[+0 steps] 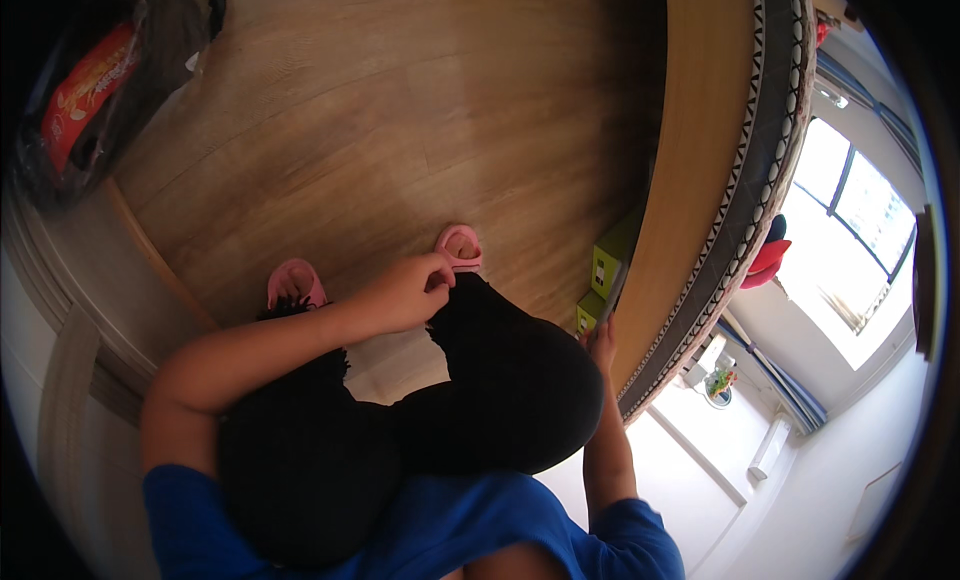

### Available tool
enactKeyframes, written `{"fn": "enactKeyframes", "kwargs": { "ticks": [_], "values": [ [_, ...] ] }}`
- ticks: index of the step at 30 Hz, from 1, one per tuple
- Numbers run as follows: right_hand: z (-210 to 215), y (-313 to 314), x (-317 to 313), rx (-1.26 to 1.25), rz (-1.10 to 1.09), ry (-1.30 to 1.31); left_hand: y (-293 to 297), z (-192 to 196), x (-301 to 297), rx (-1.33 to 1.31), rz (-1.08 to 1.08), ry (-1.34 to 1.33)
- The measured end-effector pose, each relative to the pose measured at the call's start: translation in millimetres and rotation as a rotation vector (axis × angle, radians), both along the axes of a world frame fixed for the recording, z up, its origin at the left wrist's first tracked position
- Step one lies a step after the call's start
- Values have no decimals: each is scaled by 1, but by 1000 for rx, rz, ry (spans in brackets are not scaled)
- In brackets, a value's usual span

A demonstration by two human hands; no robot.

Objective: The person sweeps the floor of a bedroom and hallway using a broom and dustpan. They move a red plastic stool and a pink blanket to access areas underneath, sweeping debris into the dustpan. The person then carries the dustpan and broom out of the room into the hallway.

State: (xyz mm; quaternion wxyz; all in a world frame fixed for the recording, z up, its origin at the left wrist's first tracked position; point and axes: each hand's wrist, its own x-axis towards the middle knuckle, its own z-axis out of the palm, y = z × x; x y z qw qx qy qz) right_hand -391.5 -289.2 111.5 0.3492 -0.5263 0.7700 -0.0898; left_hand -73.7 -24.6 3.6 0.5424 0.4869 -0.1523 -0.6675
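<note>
My left hand (pixel 412 292) is closed, its curled fingertips against the black trousers (pixel 500 355) at my right shin. Whether a fold of cloth is pinched there, I cannot make out. Off to the right, my right hand (pixel 600 344) reaches past my knee to the wooden bed side (pixel 690 170). Its fingers close on the lower end of a thin grey flat thing (pixel 618 285). Just left of that lie two green boxes (pixel 612 255), partly in shadow at the bed's foot line. Pink slippers (pixel 462 246) are on both feet.
Wood floor (pixel 400 110) stretches ahead of my feet. A dark plastic bag with a red packet (pixel 88 95) stands at the far left, by a pale door frame (pixel 70 380). A patterned bed cover (pixel 725 210) edges the bed; beyond it are red things (pixel 768 258) and a window (pixel 845 220).
</note>
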Motion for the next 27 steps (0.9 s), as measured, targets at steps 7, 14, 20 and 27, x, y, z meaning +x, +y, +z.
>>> {"fn": "enactKeyframes", "kwargs": {
  "ticks": [7, 14, 20, 27],
  "values": [
    [21, -4, -13, 89, 144, 176, -3, 4, 6, -11, -4, -130],
    [69, 71, -8, 147, 215, 149, -24, 2, 19, -37, -83, -84],
    [69, 90, 6, 13, 270, 109, -37, -2, 33, -17, -123, -102],
    [59, 89, 10, -23, 289, 48, -32, -7, 23, 3, -148, -106]
  ]
}}
